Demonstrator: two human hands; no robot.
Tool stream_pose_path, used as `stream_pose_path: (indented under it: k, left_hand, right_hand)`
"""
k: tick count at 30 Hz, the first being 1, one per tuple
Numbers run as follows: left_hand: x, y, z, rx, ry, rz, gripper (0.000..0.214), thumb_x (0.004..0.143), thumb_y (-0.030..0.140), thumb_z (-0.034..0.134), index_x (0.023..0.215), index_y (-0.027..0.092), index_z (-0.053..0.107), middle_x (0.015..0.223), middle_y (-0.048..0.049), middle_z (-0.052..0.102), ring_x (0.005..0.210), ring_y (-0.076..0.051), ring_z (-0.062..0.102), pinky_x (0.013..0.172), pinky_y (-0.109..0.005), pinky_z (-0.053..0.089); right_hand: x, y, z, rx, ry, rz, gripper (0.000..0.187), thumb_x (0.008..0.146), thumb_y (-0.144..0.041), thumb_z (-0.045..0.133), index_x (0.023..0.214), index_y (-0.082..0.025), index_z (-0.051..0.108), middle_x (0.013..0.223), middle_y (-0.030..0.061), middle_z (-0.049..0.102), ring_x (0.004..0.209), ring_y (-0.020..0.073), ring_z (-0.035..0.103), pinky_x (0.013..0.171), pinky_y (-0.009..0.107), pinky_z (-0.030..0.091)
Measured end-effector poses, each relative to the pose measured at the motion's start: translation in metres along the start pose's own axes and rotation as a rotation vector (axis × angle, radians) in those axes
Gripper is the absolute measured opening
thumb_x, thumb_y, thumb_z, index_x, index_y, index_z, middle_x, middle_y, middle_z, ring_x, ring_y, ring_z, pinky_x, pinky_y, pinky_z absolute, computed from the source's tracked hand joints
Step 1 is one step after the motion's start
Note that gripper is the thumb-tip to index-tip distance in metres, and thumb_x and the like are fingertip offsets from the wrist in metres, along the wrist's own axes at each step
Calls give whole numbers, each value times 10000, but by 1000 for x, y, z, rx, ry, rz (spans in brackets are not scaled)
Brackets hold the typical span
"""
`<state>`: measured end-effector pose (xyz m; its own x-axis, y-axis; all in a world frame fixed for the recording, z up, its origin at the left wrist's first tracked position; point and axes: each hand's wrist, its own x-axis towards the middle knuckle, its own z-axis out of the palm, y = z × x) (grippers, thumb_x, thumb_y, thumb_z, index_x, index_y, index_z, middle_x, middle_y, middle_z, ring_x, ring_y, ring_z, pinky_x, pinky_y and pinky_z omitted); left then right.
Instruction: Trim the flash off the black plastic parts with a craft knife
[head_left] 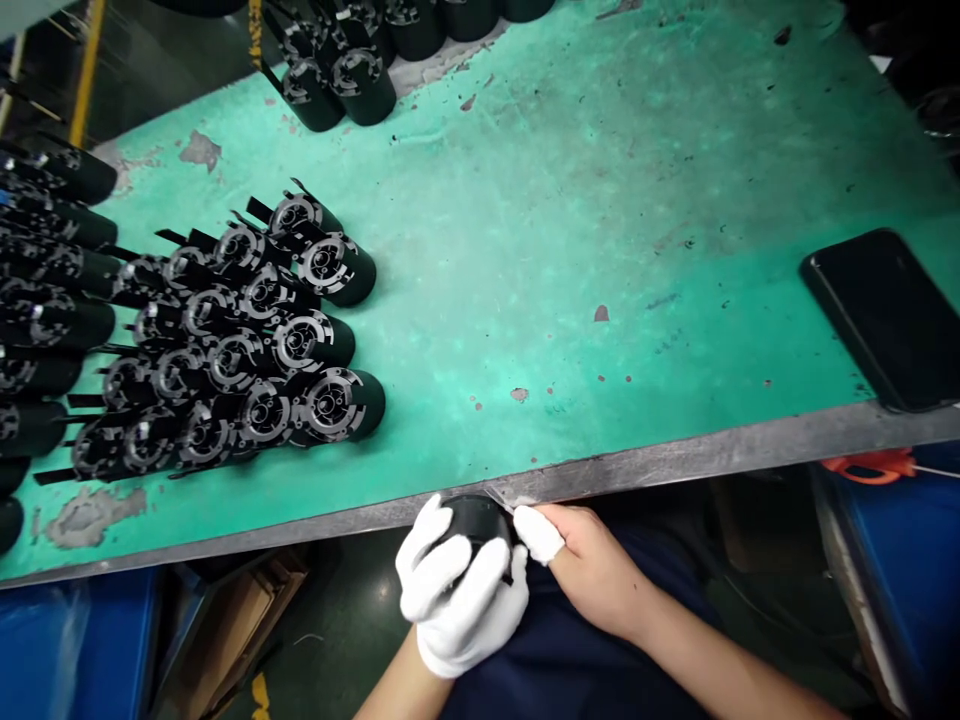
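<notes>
The green tabletop (pixel 570 230) looks from here like smooth paint with a soft sheen, flaked to rough grey patches (pixel 94 517), its edge (pixel 645 465) dull, scuffed metal; the white glove (pixel 469 625) is matt cloth, the black cylinder (pixel 478 518) in it smooth, plastic-looking, and the orange handle (pixel 895 462) shiny plastic.

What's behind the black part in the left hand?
The grey table edge shows beyond the black part. Whatever lies directly behind it is covered by the part itself and the left hand.
</notes>
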<state>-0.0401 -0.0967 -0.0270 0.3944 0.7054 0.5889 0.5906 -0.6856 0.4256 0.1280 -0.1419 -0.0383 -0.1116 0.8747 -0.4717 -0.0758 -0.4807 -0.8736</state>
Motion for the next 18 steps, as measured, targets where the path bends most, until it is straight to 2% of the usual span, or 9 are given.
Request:
stream_pose_path:
  k: [5,7,11,15,18]
  left_hand:
    - [3,6,-5,-65,8,-92,470,576,42,878,960,208,663,1071,-40,487,1118,-306,617,1002,-601,580]
    - [3,10,-4,-53,26,-123,488,595,52,872,1002,216,660,1099,-49,474,1138,-322,617,1004,-608,574]
    - [0,12,2,26,20,-143,530,630,73,860,1082,267,661,1120,-52,486,1177,-334,608,1015,-588,567]
    - [-1,13,-1,-9,24,-164,577,651,79,849,1150,296,657,1136,-59,501,1202,-345,607,1026,-598,556]
    - [6,14,-17,-138,-22,-320,552,760,119,773,1256,296,611,1257,-110,533,1234,-338,605,1002,-575,580]
  right_hand:
    - [-13,13,-6,61,46,-8,371,1038,-396,409,1064,-187,715,744,13,613,730,176,558,716,297,446]
    - [-16,14,-7,17,21,-40,320,1018,-369,454,1013,-185,715,797,24,642,761,180,566,740,300,451]
    - [-12,16,-5,-49,-17,-48,311,1002,-355,474,866,-186,697,774,23,659,707,175,548,675,294,437]
    - [-7,17,-6,-54,9,-45,301,984,-368,490,965,-190,732,825,44,701,777,202,612,737,314,474]
    - [-13,18,-6,-34,21,-50,368,980,-451,483,1016,-191,742,790,51,694,736,204,626,701,318,506]
